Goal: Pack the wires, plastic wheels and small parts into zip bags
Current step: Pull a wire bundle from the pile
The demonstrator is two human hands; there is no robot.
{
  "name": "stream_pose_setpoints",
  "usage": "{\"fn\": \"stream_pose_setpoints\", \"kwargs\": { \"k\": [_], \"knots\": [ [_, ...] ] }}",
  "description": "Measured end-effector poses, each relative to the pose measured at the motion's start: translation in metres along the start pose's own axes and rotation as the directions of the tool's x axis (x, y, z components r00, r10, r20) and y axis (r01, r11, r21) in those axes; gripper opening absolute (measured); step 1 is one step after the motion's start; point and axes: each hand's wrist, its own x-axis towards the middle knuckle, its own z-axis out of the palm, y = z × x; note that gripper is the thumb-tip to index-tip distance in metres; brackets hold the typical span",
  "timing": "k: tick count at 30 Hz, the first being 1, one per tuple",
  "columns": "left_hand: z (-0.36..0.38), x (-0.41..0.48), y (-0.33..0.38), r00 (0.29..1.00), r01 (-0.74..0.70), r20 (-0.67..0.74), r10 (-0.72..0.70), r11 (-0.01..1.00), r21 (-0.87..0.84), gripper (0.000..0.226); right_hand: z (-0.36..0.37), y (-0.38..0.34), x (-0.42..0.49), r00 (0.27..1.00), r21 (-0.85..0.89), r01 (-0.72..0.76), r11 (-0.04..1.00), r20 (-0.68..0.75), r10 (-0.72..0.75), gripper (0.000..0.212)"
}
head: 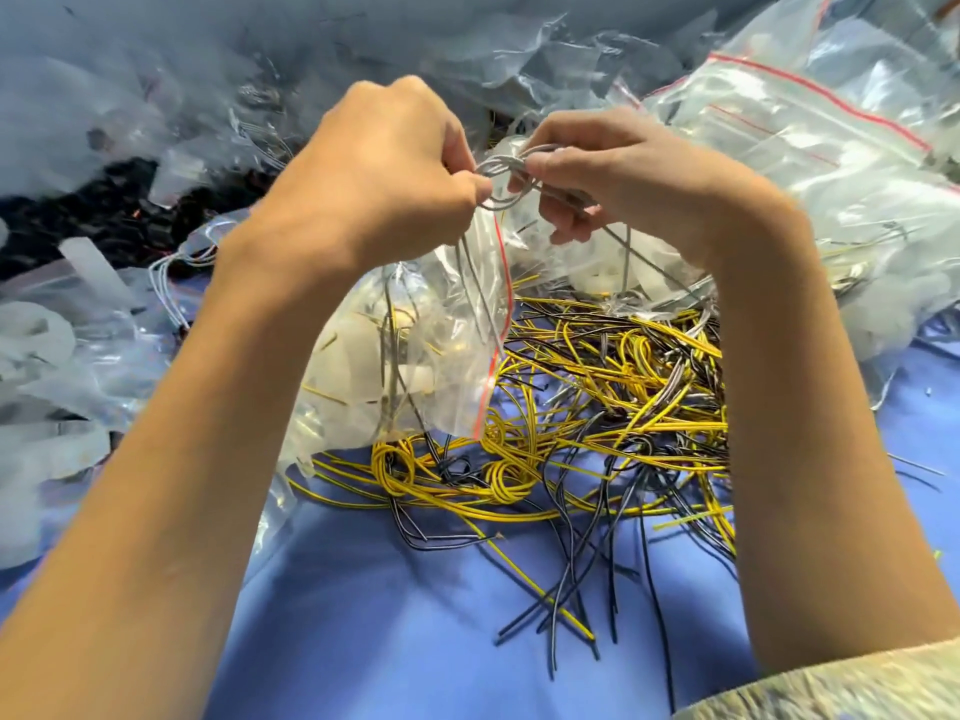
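Left hand (pixel 384 168) and right hand (pixel 613 174) both pinch a coiled grey wire (pixel 506 168) above the open zip bag (pixel 457 324), seemingly bundling it; next, feed it into the bag's mouth

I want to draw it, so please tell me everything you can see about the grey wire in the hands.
The grey wire is thin and looks plastic-coated. It is looped into a small coil held up in the air, pinched by the left hand and the right hand. Its loose ends hang down by a clear zip bag, above the pile of yellow and black wires.
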Motion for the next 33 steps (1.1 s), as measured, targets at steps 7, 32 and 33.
{"fn": "stream_pose_setpoints", "kwargs": {
  "k": [7, 32, 33],
  "knots": [
    [0.01, 0.001, 0.004, 0.981, 0.047, 0.192, -0.005, 0.976, -0.211, 0.026, -0.007, 0.005, -0.001, 0.997, -0.006, 0.024, 1.0, -0.078, -0.025, 0.011],
    [0.005, 0.006, -0.017, 0.941, -0.001, 0.328, -0.085, 0.967, 0.255, 0.05, 0.001, 0.012, 0.001, 0.99, -0.135, 0.012, 0.991, 0.14, 0.007, 0.026],
    [0.008, 0.005, -0.016, 0.931, -0.009, 0.355, -0.085, 0.967, 0.255, 0.053, 0.002, 0.011, 0.002, 0.992, -0.15, 0.011, 0.989, 0.125, 0.008, 0.029]
  ]
}}
